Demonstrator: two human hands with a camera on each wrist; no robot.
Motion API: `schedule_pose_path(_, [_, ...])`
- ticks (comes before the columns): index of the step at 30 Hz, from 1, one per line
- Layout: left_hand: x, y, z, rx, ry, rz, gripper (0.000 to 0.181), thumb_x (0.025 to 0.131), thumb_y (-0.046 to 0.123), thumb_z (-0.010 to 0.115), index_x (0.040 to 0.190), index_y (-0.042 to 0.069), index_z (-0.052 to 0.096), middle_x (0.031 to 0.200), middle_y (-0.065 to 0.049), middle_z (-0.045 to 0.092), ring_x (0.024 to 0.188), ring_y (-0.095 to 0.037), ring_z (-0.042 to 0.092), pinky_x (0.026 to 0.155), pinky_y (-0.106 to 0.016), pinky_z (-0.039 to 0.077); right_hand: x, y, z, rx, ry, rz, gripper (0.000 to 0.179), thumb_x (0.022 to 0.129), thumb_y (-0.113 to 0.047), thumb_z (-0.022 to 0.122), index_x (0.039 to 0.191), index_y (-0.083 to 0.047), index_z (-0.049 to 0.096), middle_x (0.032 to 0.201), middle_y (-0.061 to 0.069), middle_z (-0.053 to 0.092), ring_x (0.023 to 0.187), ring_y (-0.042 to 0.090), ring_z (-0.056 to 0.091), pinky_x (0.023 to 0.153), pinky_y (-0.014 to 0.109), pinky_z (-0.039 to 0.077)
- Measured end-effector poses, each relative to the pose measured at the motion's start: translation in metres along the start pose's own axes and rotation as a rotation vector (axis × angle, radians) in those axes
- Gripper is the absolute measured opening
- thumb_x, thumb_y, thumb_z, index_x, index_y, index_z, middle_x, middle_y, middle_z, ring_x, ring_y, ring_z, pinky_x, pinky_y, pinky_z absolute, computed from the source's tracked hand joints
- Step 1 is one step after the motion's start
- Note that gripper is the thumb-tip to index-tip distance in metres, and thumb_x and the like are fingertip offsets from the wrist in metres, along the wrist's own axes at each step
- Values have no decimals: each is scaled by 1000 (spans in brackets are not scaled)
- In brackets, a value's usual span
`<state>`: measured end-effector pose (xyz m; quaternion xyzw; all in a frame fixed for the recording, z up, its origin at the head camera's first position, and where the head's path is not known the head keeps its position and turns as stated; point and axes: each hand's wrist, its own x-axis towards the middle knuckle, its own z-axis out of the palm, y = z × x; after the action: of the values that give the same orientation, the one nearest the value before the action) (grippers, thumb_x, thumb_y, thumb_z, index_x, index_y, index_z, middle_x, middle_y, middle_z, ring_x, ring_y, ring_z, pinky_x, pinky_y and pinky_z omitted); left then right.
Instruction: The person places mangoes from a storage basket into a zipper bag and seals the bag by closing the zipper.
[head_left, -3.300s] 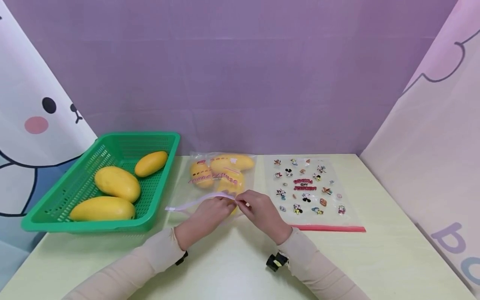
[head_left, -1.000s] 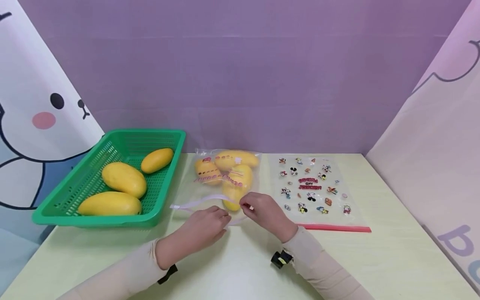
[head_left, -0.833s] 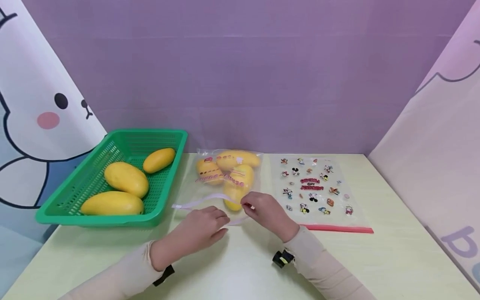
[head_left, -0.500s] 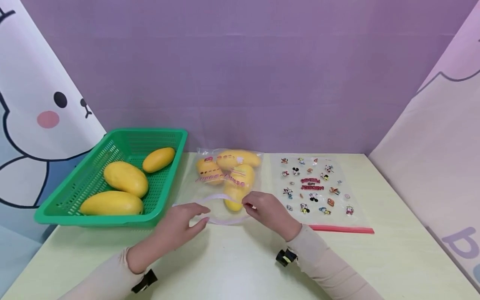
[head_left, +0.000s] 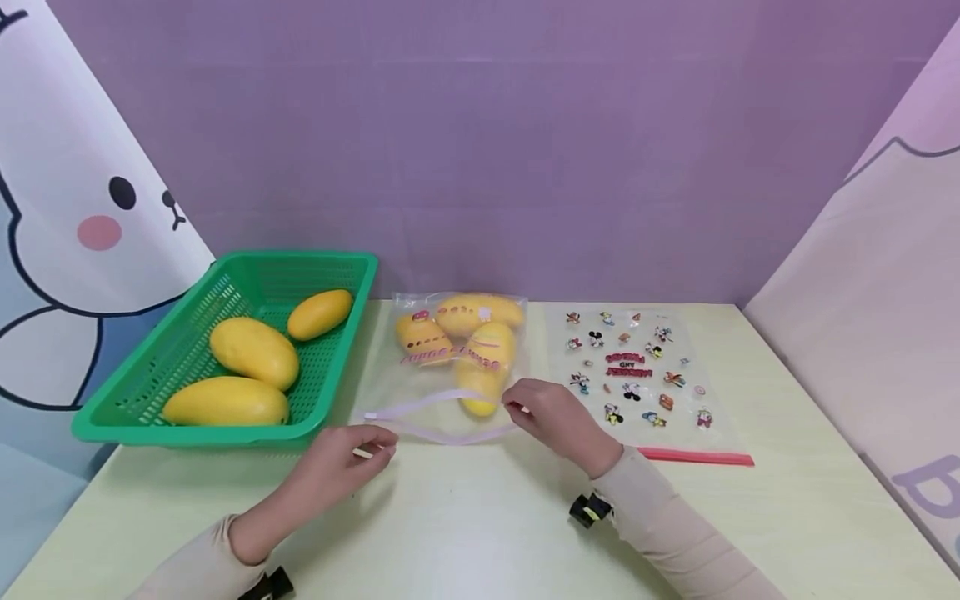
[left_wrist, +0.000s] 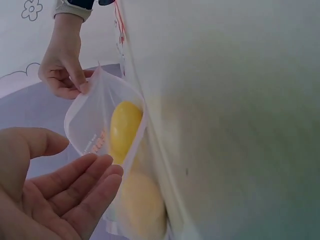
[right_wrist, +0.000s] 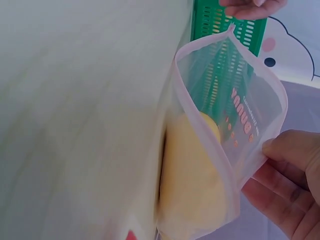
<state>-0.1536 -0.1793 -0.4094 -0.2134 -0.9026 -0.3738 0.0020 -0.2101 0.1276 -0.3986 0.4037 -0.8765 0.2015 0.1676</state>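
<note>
A clear zip bag with a pale lilac zip strip lies on the table, its mouth gaping toward me. Three yellow mangoes are inside it. My right hand pinches the upper lip of the mouth near its right corner between thumb and fingers, as the right wrist view shows. My left hand is just in front of the bag's left corner, with fingers and thumb apart. In the left wrist view nothing lies between the fingers of this left hand.
A green plastic basket with three mangoes stands at the left. To the right lies a flat clear bag printed with cartoon figures, its red zip strip toward me. A purple backdrop rises behind the table.
My left hand has left the bag's mouth and moved left and nearer to me, its fingers spreading. The right hand still pinches the lip. The mouth now gapes wider.
</note>
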Motion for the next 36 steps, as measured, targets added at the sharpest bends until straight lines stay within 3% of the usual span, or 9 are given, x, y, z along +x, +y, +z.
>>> schedule_pose_path(4, [-2, -6, 1, -78, -11, -64, 18, 92, 16, 60, 100, 4, 71, 90, -2, 70, 76, -11, 63, 62, -21, 51, -2, 3, -3, -10, 5, -3, 7, 82, 2, 66, 85, -4, 70, 80, 2, 68, 70, 8, 58, 64, 17, 49])
schedule_pose_path(8, [-4, -12, 2, -295, -57, -202, 26, 95, 18, 55, 102, -3, 67, 89, -9, 67, 73, -13, 59, 61, -26, 51, -4, 6, -3, -14, 8, -8, 8, 81, 3, 67, 84, -4, 69, 79, 1, 67, 69, 7, 57, 62, 16, 48])
schedule_pose_path(13, [0, -18, 5, -535, -69, -360, 35, 99, 21, 45, 107, -11, 56, 94, -14, 64, 80, -18, 61, 71, -33, 54, -5, 7, -3, -14, 17, -15, 9, 80, 4, 67, 84, -5, 69, 79, -1, 66, 68, 6, 56, 62, 16, 48])
schedule_pose_path(20, [7, -24, 8, -744, -46, -538, 34, 103, 33, 35, 93, 4, 50, 83, -2, 63, 74, -14, 64, 71, -32, 56, -5, 7, -5, -4, 12, -10, 7, 82, 1, 66, 85, -4, 70, 80, 1, 67, 69, 7, 58, 62, 17, 49])
schedule_pose_path(26, [11, -27, 11, -833, -25, -534, 29, 103, 30, 32, 89, 8, 46, 79, 1, 59, 70, -11, 62, 69, -28, 55, -6, 5, -5, 8, -1, 2, 8, 82, 1, 67, 87, -4, 70, 82, 3, 69, 71, 8, 61, 64, 17, 51])
schedule_pose_path(36, [16, -27, 14, -873, 30, -524, 26, 103, 20, 30, 88, 5, 45, 79, -1, 55, 70, -10, 60, 69, -27, 55, -4, 4, -3, 30, 54, -48, 10, 80, 1, 70, 88, -5, 69, 84, 2, 69, 73, 9, 63, 66, 17, 51])
